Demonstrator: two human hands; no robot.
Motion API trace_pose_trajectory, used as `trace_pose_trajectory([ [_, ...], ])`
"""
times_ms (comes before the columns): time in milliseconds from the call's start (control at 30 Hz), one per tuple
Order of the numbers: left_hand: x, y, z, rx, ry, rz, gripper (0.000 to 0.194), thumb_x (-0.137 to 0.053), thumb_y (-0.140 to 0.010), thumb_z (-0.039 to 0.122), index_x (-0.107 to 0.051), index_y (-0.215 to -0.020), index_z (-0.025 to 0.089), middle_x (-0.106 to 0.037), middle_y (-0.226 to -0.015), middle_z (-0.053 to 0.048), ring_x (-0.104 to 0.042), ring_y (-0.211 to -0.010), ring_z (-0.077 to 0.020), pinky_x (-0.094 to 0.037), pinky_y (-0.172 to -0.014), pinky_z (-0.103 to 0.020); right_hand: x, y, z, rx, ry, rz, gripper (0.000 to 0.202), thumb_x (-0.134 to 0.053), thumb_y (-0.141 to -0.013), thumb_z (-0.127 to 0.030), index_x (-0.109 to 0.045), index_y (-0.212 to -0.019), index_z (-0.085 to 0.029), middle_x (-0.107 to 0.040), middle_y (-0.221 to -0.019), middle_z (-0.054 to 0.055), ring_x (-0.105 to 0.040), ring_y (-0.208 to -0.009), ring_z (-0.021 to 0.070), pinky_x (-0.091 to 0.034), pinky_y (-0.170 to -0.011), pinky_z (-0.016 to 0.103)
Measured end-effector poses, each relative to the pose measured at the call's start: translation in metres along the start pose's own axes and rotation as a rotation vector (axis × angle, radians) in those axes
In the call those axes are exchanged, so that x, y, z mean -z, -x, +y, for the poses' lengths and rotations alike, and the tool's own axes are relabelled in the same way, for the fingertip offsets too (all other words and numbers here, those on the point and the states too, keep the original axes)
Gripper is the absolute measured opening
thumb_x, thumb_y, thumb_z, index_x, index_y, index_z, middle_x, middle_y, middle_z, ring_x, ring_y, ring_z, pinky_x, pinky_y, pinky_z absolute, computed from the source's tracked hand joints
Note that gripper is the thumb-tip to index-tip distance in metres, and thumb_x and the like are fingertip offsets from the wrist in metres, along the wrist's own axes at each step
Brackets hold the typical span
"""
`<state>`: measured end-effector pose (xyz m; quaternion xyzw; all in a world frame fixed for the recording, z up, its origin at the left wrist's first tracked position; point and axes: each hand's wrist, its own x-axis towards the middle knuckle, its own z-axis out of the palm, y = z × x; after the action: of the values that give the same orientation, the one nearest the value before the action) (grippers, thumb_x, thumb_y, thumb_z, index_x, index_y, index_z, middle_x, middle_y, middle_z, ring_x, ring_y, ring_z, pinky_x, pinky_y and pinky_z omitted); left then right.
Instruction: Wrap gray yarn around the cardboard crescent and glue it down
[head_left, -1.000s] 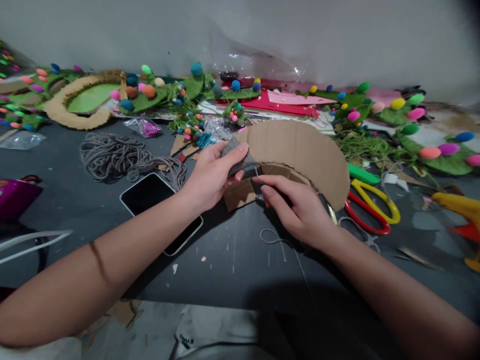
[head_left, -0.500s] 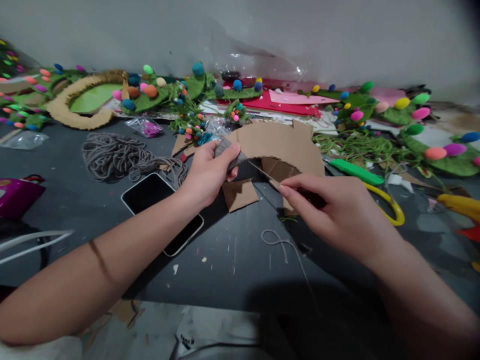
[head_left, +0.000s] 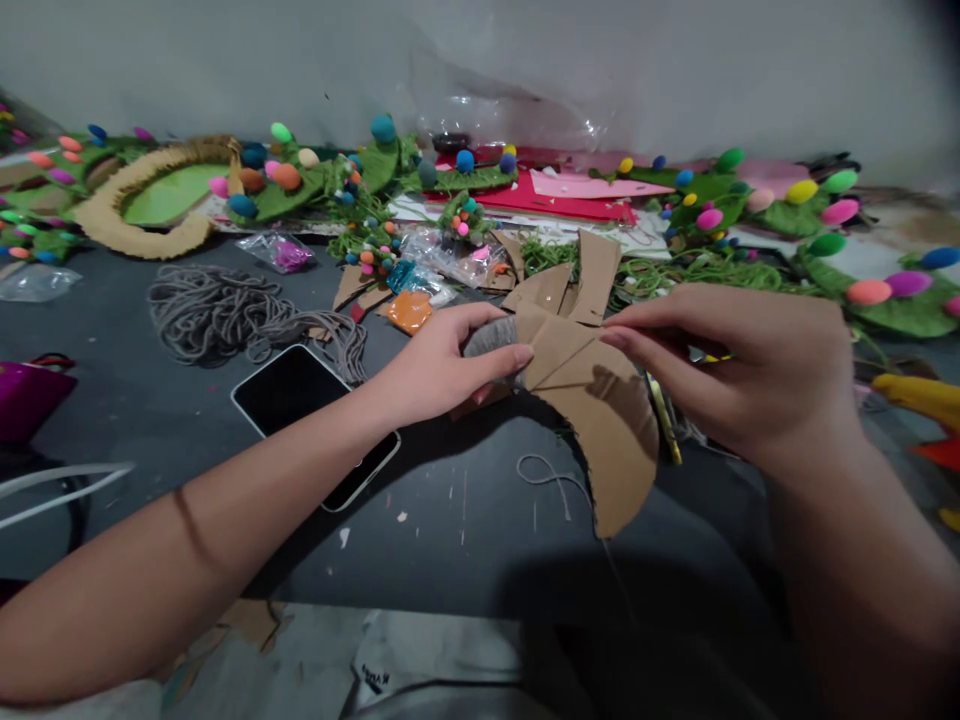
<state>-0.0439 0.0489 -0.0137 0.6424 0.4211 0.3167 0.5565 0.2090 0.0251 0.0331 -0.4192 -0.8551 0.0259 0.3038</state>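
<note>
A curved cardboard piece (head_left: pixel 611 430) hangs over the dark table, its left end wrapped in grey yarn (head_left: pixel 491 342). My left hand (head_left: pixel 442 365) grips that wrapped end, thumb on top. A strand of the yarn crosses the bare cardboard toward my right hand (head_left: pixel 720 360), whose thumb and forefinger pinch it at the upper right edge. A loose grey strand (head_left: pixel 551 472) curls on the table beside the cardboard's lower part. To the left lies a tangled heap of grey yarn (head_left: pixel 214 315).
A phone (head_left: pixel 281 390) lies under my left forearm. Along the wall run green felt leaves with coloured balls (head_left: pixel 382 130), a wrapped tan ring (head_left: pixel 112 235), red sheets (head_left: pixel 555 200) and plastic packets. A yellow-handled tool (head_left: pixel 919 398) is at the right.
The cardboard has swung round so that its free end points down toward me. My right hand has moved up and right with the strand; my left hand has shifted slightly right, still gripping.
</note>
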Motion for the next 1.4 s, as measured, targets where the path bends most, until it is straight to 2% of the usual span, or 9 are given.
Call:
trace_pose_trajectory([
  [133, 0.0, 0.002, 0.005, -0.011, -0.032, -0.122, 0.024, -0.07, -0.091, 0.037, -0.064, -0.102, 0.017, -0.053, -0.058, 0.005, -0.047, -0.045, -0.0069, -0.038, -0.045, -0.018, -0.008, -0.001, 0.0, 0.052, -0.014, 0.035, 0.011, -0.064, -0.096, -0.029, -0.073, -0.093, -0.023, -0.07, -0.075, 0.001, -0.056, -0.061, 0.0123, -0.041, -0.061, 0.029],
  [300, -0.003, 0.005, 0.008, -0.017, -0.107, -0.173, 0.028, -0.068, -0.092, 0.039, -0.066, -0.108, 0.016, -0.053, -0.058, 0.005, -0.047, -0.047, -0.0077, -0.038, -0.046, -0.018, -0.015, -0.002, -0.004, 0.13, -0.023, 0.053, 0.01, -0.066, -0.094, -0.027, -0.073, -0.092, -0.021, -0.068, -0.071, 0.002, -0.056, -0.058, 0.0123, -0.04, -0.059, 0.028],
  [500, -0.004, 0.003, 0.007, 0.129, -0.039, -0.102, 0.019, -0.066, -0.093, 0.035, -0.062, -0.093, 0.017, -0.049, -0.053, 0.005, -0.042, -0.044, -0.0063, -0.032, -0.042, -0.017, -0.01, -0.002, -0.015, 0.187, -0.011, 0.083, 0.007, -0.068, -0.093, -0.024, -0.072, -0.09, -0.019, -0.066, -0.067, 0.002, -0.056, -0.058, 0.012, -0.041, -0.059, 0.028],
  [600, -0.003, 0.001, 0.004, 0.234, 0.064, -0.037, 0.021, -0.068, -0.092, 0.035, -0.06, -0.084, 0.017, -0.048, -0.053, 0.005, -0.039, -0.043, -0.0058, -0.028, -0.039, -0.017, -0.008, -0.002, -0.019, 0.207, -0.049, 0.043, 0.006, -0.067, -0.093, -0.024, -0.071, -0.091, -0.019, -0.067, -0.068, 0.002, -0.056, -0.058, 0.0118, -0.041, -0.059, 0.028],
  [733, -0.002, -0.001, 0.001, 0.271, 0.101, -0.007, 0.022, -0.071, -0.09, 0.036, -0.061, -0.082, 0.017, -0.048, -0.053, 0.004, -0.038, -0.042, -0.0056, -0.027, -0.038, -0.017, -0.007, -0.002, -0.023, 0.217, -0.07, 0.001, 0.008, -0.065, -0.095, -0.025, -0.07, -0.092, -0.019, -0.069, -0.071, 0.002, -0.057, -0.058, 0.0115, -0.041, -0.058, 0.028],
  [833, -0.001, 0.001, 0.004, 0.239, 0.033, -0.068, 0.022, -0.071, -0.09, 0.037, -0.063, -0.086, 0.017, -0.049, -0.055, 0.004, -0.04, -0.043, -0.0059, -0.029, -0.039, -0.017, -0.009, -0.003, -0.022, 0.198, -0.021, 0.047, 0.009, -0.065, -0.095, -0.025, -0.07, -0.091, -0.018, -0.069, -0.069, 0.002, -0.058, -0.058, 0.0117, -0.041, -0.057, 0.027],
  [1033, -0.002, 0.008, 0.013, 0.066, -0.073, -0.36, 0.032, -0.066, -0.094, 0.045, -0.066, -0.107, 0.016, -0.05, -0.053, 0.006, -0.045, -0.047, -0.0072, -0.035, -0.046, -0.017, -0.018, -0.002, -0.007, 0.059, -0.017, 0.012, 0.012, -0.065, -0.094, -0.028, -0.071, -0.089, -0.02, -0.071, -0.074, 0.002, -0.059, -0.058, 0.0119, -0.039, -0.056, 0.028],
  [1300, 0.002, 0.008, 0.011, 0.023, 0.055, -0.459, 0.029, -0.073, -0.09, 0.036, -0.065, -0.111, 0.017, -0.056, -0.071, 0.003, -0.046, -0.049, -0.0048, -0.038, -0.046, -0.015, -0.024, -0.004, 0.004, -0.038, -0.174, -0.086, 0.014, -0.067, -0.093, -0.029, -0.072, -0.085, -0.019, -0.07, -0.072, 0.0, -0.056, -0.057, 0.0099, -0.04, -0.056, 0.024],
  [1400, 0.001, 0.008, 0.012, -0.017, 0.008, -0.456, 0.033, -0.075, -0.087, 0.037, -0.067, -0.113, 0.018, -0.064, -0.08, 0.001, -0.054, -0.057, -0.007, -0.046, -0.053, -0.016, -0.026, -0.003, 0.003, -0.049, -0.204, -0.109, 0.014, -0.066, -0.094, -0.029, -0.073, -0.086, -0.02, -0.071, -0.073, 0.0, -0.057, -0.058, 0.0095, -0.041, -0.057, 0.024],
])
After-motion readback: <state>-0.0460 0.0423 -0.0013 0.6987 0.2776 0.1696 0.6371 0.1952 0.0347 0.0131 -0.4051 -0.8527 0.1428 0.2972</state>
